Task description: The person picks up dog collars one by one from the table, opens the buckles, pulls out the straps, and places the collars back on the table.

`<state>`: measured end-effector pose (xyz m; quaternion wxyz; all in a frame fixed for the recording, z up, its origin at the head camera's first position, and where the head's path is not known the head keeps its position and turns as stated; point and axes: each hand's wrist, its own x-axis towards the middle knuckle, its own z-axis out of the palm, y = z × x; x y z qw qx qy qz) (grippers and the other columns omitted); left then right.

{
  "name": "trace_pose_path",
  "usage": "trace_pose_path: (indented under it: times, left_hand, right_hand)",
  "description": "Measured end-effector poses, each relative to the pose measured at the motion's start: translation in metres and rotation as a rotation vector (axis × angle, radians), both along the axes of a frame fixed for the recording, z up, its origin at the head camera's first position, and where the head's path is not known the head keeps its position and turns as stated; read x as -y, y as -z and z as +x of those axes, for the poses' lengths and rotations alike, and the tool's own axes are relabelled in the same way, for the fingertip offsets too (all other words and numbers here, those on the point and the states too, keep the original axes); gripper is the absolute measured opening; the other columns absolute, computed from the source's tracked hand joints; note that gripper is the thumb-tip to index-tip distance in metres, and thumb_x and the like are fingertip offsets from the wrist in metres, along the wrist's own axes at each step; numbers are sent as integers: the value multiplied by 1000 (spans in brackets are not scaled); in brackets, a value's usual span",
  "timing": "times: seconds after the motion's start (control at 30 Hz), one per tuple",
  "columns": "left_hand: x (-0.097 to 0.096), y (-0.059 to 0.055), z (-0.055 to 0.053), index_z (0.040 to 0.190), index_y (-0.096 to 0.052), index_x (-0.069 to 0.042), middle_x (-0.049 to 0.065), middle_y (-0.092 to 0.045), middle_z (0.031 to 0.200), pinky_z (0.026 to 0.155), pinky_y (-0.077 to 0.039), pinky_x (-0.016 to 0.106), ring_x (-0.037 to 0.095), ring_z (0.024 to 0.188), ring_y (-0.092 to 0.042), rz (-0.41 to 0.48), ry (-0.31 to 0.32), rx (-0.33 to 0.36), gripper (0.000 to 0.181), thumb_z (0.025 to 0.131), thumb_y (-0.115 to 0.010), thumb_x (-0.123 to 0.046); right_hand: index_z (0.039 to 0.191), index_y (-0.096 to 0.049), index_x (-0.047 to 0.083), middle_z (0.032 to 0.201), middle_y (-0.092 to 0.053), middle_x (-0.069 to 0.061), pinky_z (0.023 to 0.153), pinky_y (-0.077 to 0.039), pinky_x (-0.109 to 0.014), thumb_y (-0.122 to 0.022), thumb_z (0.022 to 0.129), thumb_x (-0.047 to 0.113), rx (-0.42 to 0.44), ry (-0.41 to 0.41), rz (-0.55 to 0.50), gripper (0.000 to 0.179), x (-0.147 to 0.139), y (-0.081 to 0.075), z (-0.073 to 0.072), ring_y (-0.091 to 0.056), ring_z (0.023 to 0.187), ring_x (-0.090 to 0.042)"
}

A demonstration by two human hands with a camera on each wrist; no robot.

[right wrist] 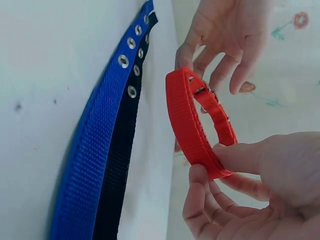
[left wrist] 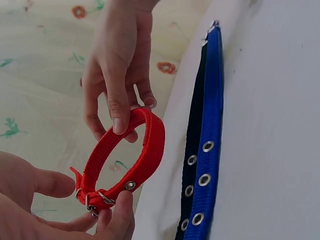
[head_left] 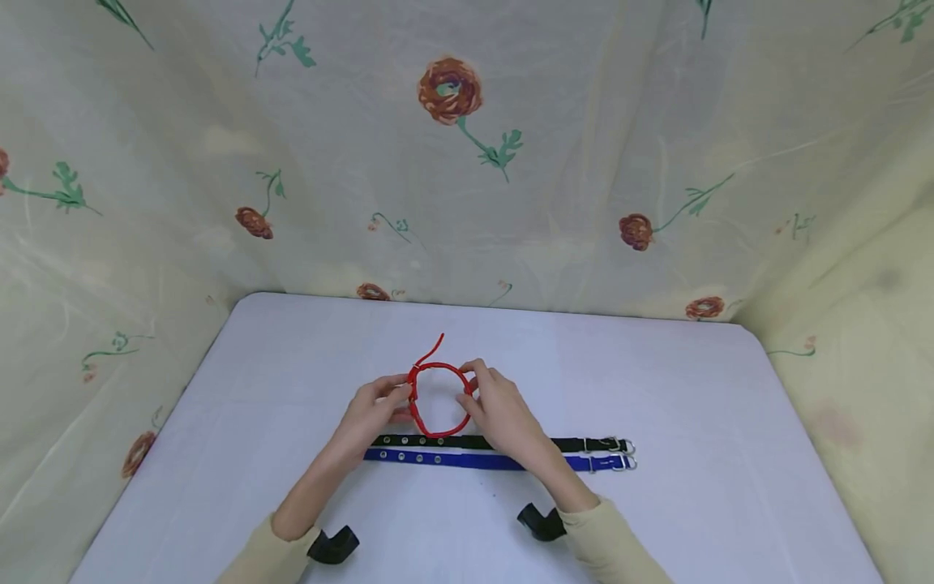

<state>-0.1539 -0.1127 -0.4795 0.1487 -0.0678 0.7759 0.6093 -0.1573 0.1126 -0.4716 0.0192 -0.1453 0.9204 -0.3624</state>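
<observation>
A red dog collar [head_left: 467,418], buckled into a loop, is held up above the table, its loose strap end sticking out at the top. My right hand [head_left: 503,410] pinches the band between thumb and fingers, as the right wrist view shows. On the buckle side, my left hand [head_left: 372,414] touches the collar [left wrist: 155,145] with its fingertips; its thumb stands a little off the band. Metal rings and a buckle [left wrist: 102,199] show near the left fingers. Just below the hands lie a black collar [head_left: 467,442] and a blue collar [head_left: 474,461], straight and side by side.
The collars lie on a white table [head_left: 700,405]. Flowered cloth [head_left: 569,162] hangs behind the table and at both sides. A black wrist mount [head_left: 334,545] sits by the left sleeve, another black mount [head_left: 541,523] by the right sleeve.
</observation>
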Motion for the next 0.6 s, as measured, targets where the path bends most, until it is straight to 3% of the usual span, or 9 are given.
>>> trace_pose_path:
  times: [0.17,0.47,0.6]
  left_hand:
    - [-4,-5,20,150,-58,-3,21,-65,136,103,-62,46,21,97,-79,-39,7,-38,47,111,-60,-27]
    - [-8,-11,49,149,-59,-2,20,-66,131,95,-65,39,19,94,-77,18,-4,-51,45,109,-64,-23]
    - [-9,-12,59,148,-60,-3,19,-68,128,94,-65,34,19,95,-76,61,-8,-26,44,108,-66,-21]
  right_hand:
    - [141,-56,7,109,-71,-10,61,-52,-21,-76,102,14,18,-19,-27,44,-6,-6,19,-61,72,-9]
    - [141,-57,9,109,-70,-12,60,-50,-19,-77,101,13,31,-26,-46,45,-12,-16,44,-58,69,-7]
    - [141,-58,12,109,-69,-9,61,-50,-20,-77,101,14,38,-29,-51,44,-17,-18,55,-57,71,-4]
